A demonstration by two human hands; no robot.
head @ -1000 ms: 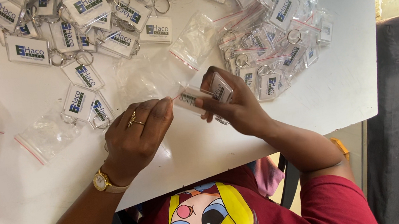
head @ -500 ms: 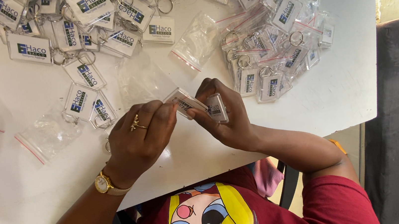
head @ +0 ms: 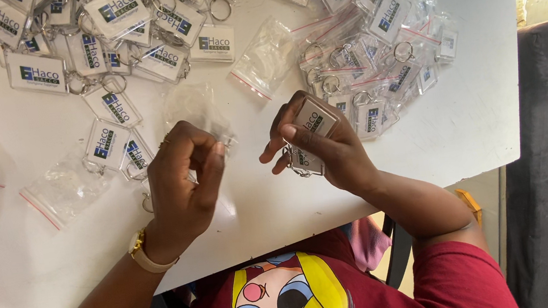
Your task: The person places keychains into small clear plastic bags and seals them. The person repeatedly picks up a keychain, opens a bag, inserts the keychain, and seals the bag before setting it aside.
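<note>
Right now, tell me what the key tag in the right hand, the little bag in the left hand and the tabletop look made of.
Key tag in the right hand: apparently clear, glossy hard plastic around a printed card insert; its ring looks like shiny metal.
Small bag pinched by the left hand: thin, transparent, crinkled plastic film; those nearby have a red seal strip.
Table: smooth, matte white surface, likely laminate or painted board; the look leaves it open.

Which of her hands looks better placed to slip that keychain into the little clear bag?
Probably the right hand: it already grips the clear rectangular plastic keychain. The left hand pinches the small transparent plastic bag.
</note>
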